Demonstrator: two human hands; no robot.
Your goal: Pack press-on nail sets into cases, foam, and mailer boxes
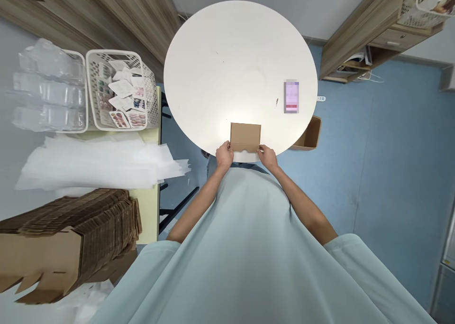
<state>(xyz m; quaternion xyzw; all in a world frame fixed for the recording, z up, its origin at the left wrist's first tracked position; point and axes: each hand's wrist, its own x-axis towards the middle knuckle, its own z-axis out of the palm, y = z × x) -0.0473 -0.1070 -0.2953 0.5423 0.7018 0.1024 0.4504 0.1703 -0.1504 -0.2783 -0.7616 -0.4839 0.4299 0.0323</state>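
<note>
A small brown cardboard box (245,135) lies at the near edge of the round white table (227,53), its lid down and a notch showing along its front. My left hand (224,155) grips the box's front left corner, fingers bent around it. At the opposite front corner, my right hand (268,157) holds the box in the same way, thumb and fingers closed on its side. Parts of the fingertips are hidden against the cardboard.
A phone (291,96) lies on the table's right side. On the left stand a white basket of small packs (121,90), clear plastic trays (50,89), white sheets (103,162) and stacked flat cardboard (88,224). An open cardboard box (310,135) sits below the table's right edge.
</note>
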